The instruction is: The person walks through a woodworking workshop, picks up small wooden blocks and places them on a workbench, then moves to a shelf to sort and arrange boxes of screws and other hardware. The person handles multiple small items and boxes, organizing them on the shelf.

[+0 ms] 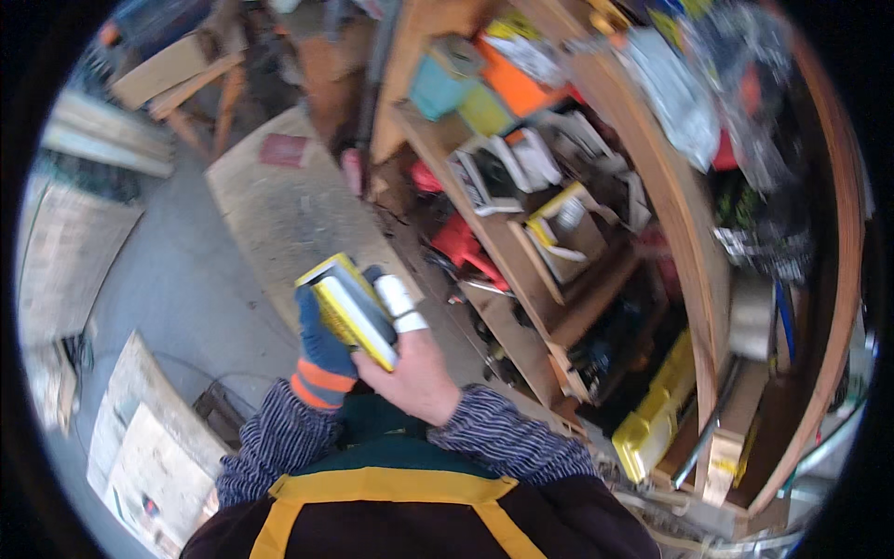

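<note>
In front of my body I hold a small yellow box (pixel 346 312), tilted, its white and grey side facing up. My left hand (pixel 321 340), in a dark blue glove with an orange-striped cuff, wraps round the box's left side. My bare right hand (pixel 416 373) grips the lower right end, thumb against the box. A white band-like piece (pixel 398 300) with a thin dark line covers its fingers; whether this is a bandage or something held, I cannot make out. Beneath the hands lies a worn wooden board (pixel 307 219). What is inside the box is hidden.
To the right stands a wooden shelf (pixel 684 261) packed with goods. An open yellow-and-white carton (pixel 568 228), red items (pixel 466 250) and plastic bags (pixel 675 98) are on or by it. A yellow case (pixel 656 410) leans lower right. Boards (pixel 149 466) lie at lower left on the grey floor (pixel 186 270).
</note>
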Tool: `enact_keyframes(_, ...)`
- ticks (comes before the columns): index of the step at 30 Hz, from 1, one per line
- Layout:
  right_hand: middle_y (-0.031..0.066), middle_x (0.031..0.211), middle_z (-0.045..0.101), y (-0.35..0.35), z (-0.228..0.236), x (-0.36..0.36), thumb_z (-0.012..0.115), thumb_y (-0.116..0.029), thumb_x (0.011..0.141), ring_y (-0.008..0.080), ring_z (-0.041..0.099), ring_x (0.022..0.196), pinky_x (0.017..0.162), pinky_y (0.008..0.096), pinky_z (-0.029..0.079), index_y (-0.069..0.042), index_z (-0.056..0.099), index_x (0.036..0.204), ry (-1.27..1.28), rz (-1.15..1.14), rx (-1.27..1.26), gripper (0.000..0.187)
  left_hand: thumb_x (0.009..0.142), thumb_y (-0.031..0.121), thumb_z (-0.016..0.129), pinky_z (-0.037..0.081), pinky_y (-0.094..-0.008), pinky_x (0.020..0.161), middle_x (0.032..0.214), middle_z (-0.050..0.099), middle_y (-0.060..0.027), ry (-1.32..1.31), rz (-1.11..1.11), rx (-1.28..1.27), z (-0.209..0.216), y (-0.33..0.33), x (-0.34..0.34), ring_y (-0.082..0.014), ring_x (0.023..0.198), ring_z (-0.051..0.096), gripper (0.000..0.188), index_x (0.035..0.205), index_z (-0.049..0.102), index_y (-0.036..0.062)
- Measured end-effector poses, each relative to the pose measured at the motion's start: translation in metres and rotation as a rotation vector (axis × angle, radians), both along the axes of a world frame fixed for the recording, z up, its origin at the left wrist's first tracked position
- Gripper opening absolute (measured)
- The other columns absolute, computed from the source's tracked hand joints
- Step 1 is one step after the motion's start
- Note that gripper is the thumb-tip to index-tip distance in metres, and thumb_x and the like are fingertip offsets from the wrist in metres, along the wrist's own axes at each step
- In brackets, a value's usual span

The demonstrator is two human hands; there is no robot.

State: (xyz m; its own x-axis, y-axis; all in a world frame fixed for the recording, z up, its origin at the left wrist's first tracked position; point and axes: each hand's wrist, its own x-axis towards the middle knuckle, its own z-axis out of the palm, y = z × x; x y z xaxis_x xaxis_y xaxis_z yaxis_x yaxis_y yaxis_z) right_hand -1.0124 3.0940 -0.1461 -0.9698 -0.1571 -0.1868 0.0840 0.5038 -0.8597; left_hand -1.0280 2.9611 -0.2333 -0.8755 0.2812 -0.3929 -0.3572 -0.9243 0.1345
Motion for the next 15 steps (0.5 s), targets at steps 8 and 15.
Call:
enact_keyframes(8,0.0189,0.127,0.057,0.046,-0.039,0.009,0.073,-0.008,0.081,0.0221,0.058,0.116,0.097,0.0354,0.048,-0.005,0.027,0.147,-0.381,-0.289,-0.214,0.081,0.092,0.055,0.054,0.051,-0.0525,0.091,0.126,0.059,-0.0159,-0.109,-0.261,-0.059,-0.023,0.052,0.002,-0.0369,0.107,0.061,0.057,0.135,0.049,0.0187)
enact_keyframes(15,0.0130,0.139,0.047,0.133,-0.014,0.035,0.063,0.001,0.087,0.0207,0.051,0.124,0.104,0.0360,0.043,-0.004,0.032,0.146,-0.147,-0.669,-0.680,0.067,0.101,0.037,0.045,0.045,-0.0400,0.103,0.130,0.057,-0.0137,0.195,-0.453,-0.165,-0.011,0.132,0.001,-0.0265,0.117,0.057,0.048,0.138,0.044,0.0051)
